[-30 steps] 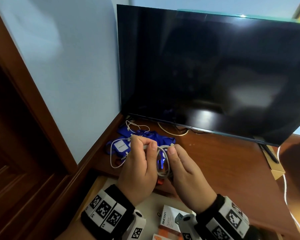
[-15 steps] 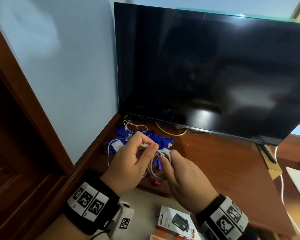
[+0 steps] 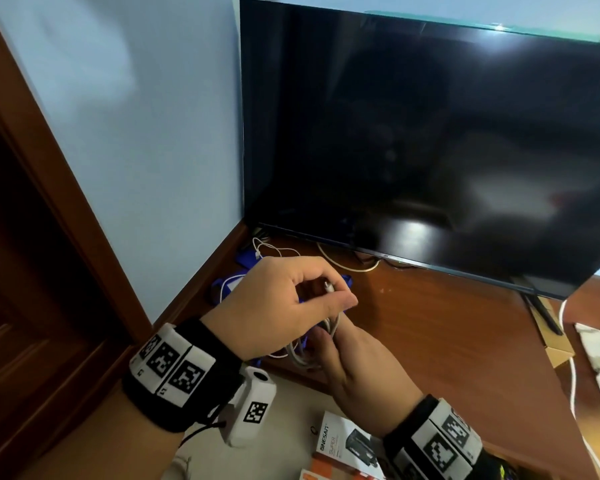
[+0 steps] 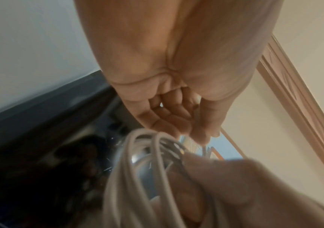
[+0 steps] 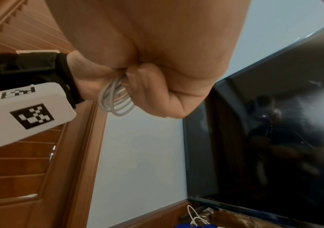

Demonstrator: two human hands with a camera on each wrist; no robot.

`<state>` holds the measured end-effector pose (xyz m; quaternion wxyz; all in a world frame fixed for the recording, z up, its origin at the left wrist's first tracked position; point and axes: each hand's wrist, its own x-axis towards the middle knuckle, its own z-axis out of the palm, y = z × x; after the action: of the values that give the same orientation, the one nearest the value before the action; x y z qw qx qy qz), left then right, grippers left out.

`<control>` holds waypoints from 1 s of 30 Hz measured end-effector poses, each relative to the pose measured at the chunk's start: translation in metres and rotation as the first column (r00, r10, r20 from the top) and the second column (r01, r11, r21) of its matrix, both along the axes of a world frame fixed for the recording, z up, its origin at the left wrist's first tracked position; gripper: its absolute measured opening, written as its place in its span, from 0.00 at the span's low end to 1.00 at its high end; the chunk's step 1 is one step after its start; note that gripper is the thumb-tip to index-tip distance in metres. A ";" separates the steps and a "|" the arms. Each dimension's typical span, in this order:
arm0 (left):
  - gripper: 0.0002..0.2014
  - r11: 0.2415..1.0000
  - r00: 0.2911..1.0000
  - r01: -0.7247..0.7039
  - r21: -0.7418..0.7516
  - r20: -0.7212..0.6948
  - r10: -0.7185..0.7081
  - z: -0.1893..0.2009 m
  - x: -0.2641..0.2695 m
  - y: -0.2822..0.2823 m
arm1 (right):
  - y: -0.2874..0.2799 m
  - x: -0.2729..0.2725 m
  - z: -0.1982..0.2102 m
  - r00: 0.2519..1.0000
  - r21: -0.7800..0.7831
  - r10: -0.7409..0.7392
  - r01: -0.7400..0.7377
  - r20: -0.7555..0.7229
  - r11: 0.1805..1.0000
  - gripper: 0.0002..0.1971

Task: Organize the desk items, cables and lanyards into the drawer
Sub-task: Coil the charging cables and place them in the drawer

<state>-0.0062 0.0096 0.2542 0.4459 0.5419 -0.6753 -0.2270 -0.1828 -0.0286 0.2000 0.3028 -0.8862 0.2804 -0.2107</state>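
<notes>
A coiled white cable (image 3: 300, 356) hangs from my right hand (image 3: 329, 341), whose curled fingers grip the loops (image 5: 116, 98) above the desk's front edge. My left hand (image 3: 340, 294) sits just above it. Its thumb and forefinger pinch the cable's free end by the connector (image 3: 328, 285). In the left wrist view the loops (image 4: 137, 169) hang below the left hand's fingertips (image 4: 176, 123). Blue lanyards (image 3: 227, 289) lie on the desk (image 3: 447, 341) behind the hands, mostly hidden. The open drawer (image 3: 291, 420) is below the hands.
A large dark screen (image 3: 430, 133) stands at the back of the desk. A thin white cable (image 3: 274, 251) lies on the lanyards under its left corner. Boxes (image 3: 343, 441) lie in the drawer. A wooden door frame and wall close off the left side.
My left hand has risen above the right one, drawing the cable's free end up from the coil. The right hand keeps its hold on the loops and has dropped slightly.
</notes>
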 end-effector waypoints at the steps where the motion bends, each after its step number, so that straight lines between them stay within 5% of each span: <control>1: 0.07 1.000 1.000 -0.018 0.025 -0.014 0.018 0.001 0.002 -0.002 | -0.001 0.000 0.001 1.000 0.024 -0.008 0.008 0.024 1.000 0.18; 10: 0.11 0.985 0.967 -0.035 0.168 -0.242 0.076 -0.011 0.023 -0.014 | -0.006 -0.004 0.007 0.983 0.140 -0.045 0.021 0.177 0.990 0.20; 14: 0.11 0.972 0.932 0.063 0.228 -0.360 0.024 -0.021 0.025 -0.017 | -0.005 -0.004 0.011 0.971 0.212 -0.018 -0.034 0.238 0.977 0.17; 19: 0.11 0.907 0.684 0.281 0.312 -0.728 0.039 -0.030 0.016 -0.020 | -0.002 -0.005 0.015 0.954 0.317 -0.001 -0.098 0.299 0.943 0.21; 24: 0.06 0.865 0.499 0.344 0.366 -0.851 0.162 -0.039 0.004 -0.018 | -0.002 -0.005 0.013 0.951 0.354 -0.007 -0.108 0.309 0.929 0.20; 27: 0.06 0.832 0.495 0.380 0.405 -0.849 0.187 -0.042 0.002 -0.013 | -0.002 -0.008 0.013 0.947 0.358 0.001 -0.122 0.321 0.926 0.13; 30: 0.09 0.822 0.581 0.338 0.458 -0.789 0.200 -0.040 0.003 -0.009 | -0.004 -0.011 0.011 0.965 0.290 -0.005 -0.073 0.262 0.954 0.13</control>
<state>-0.0037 0.0004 0.2139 0.5125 0.4549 -0.3184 -0.6551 -0.1936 -0.0322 0.2112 0.4704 -0.7999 0.2513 -0.2750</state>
